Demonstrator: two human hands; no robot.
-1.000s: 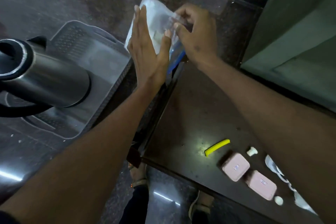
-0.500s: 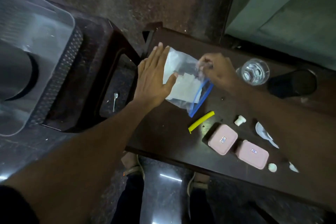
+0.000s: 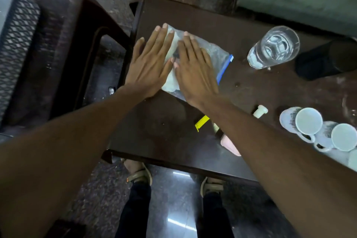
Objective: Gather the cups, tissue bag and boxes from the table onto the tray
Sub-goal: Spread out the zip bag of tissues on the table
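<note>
clear bag (image 3: 213, 50) w/ blue strip, pink box (image 3: 229, 144)

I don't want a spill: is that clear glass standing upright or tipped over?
Upright. The clear glass stands on the dark table, its round mouth facing up toward the camera. Whether it holds water, I cannot tell.
</note>
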